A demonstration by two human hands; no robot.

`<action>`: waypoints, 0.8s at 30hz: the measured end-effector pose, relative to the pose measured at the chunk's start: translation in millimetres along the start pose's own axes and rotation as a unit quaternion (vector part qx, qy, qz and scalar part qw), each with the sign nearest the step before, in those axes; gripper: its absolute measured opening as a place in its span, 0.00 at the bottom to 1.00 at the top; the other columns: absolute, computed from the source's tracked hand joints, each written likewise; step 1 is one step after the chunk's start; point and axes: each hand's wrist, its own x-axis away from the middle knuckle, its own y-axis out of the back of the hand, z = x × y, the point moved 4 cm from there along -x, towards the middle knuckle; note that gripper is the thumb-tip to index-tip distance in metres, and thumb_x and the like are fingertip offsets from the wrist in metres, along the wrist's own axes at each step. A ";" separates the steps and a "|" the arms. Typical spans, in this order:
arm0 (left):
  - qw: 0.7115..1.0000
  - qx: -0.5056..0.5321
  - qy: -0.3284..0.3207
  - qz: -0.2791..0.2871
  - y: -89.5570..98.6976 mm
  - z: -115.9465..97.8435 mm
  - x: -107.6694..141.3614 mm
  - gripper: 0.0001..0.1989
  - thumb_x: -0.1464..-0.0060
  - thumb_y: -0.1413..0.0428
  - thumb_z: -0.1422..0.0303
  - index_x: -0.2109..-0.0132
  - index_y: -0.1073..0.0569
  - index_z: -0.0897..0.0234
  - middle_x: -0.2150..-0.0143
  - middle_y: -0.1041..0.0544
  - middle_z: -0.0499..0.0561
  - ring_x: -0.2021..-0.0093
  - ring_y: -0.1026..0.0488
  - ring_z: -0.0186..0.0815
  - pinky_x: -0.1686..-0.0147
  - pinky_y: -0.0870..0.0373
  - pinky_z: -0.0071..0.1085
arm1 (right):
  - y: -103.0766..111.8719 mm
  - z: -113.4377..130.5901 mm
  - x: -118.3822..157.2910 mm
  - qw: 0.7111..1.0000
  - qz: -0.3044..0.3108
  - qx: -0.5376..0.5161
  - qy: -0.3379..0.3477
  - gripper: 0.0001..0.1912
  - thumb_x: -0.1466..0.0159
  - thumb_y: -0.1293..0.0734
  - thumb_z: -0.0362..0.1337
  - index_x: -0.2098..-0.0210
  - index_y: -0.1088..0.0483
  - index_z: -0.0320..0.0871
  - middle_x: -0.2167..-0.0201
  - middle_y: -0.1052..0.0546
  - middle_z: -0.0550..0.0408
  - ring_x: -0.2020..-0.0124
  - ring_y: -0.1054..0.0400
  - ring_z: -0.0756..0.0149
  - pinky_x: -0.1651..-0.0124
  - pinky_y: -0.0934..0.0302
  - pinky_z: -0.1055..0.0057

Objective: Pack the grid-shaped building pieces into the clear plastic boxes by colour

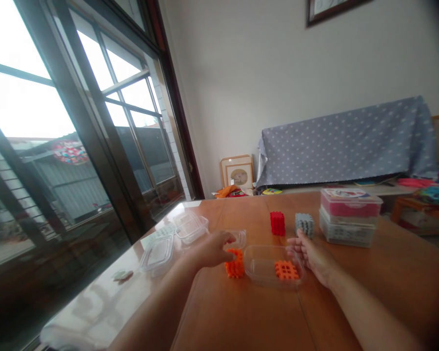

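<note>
My left hand (pixel 215 249) is at a stack of orange grid-shaped plastic pieces (pixel 235 267). Its thumb overlaps the near upper part of the stack, and the fingers curve above and behind it, apart from the thumb. Right of the stack lies a clear plastic container (pixel 258 270) with an orange grid piece (pixel 286 270) in its right end. My right hand (pixel 312 254) is by the container's right end, fingers loosely stretched; whether they touch the rim I cannot tell. Beyond that hand stands a grey stack of grid pieces (pixel 305 224), with a red stack (pixel 277 223) to its left.
Two stacked boxes (pixel 347 233), the upper with a pink inside, stand at the right of the wooden table (pixel 263 317). Clear plastic containers (pixel 157 254) and a small item (pixel 122 276) lie on the left, near the window. Another clear container (pixel 240 238) sits behind the orange stack.
</note>
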 end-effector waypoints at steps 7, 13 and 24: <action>0.999 -0.043 -0.021 0.013 -11.7 1.0 0.8 0.28 0.55 0.37 0.66 0.44 0.26 0.60 0.45 0.25 0.55 0.45 0.29 0.48 0.47 0.31 0.38 | -1.6 0.6 1.1 1.000 -0.001 0.002 0.003 0.26 0.32 0.39 0.57 0.58 0.26 0.40 0.65 0.18 0.44 0.65 0.22 0.62 0.65 0.29 0.71; 0.999 -0.019 -0.028 -0.004 -10.6 6.6 -1.7 0.26 0.55 0.37 0.67 0.47 0.26 0.61 0.47 0.25 0.54 0.48 0.28 0.46 0.49 0.30 0.37 | -1.7 -0.1 -0.8 1.000 -0.007 0.002 -0.001 0.27 0.33 0.39 0.59 0.58 0.26 0.40 0.65 0.18 0.44 0.64 0.22 0.62 0.67 0.29 0.71; 0.996 -0.017 -0.078 -0.039 -14.7 -61.3 -19.3 0.21 0.53 0.36 0.62 0.50 0.25 0.57 0.52 0.24 0.51 0.53 0.27 0.43 0.51 0.32 0.36 | -3.1 2.3 1.8 1.000 -0.004 0.003 0.010 0.26 0.33 0.39 0.58 0.60 0.26 0.41 0.67 0.19 0.45 0.66 0.23 0.62 0.68 0.30 0.71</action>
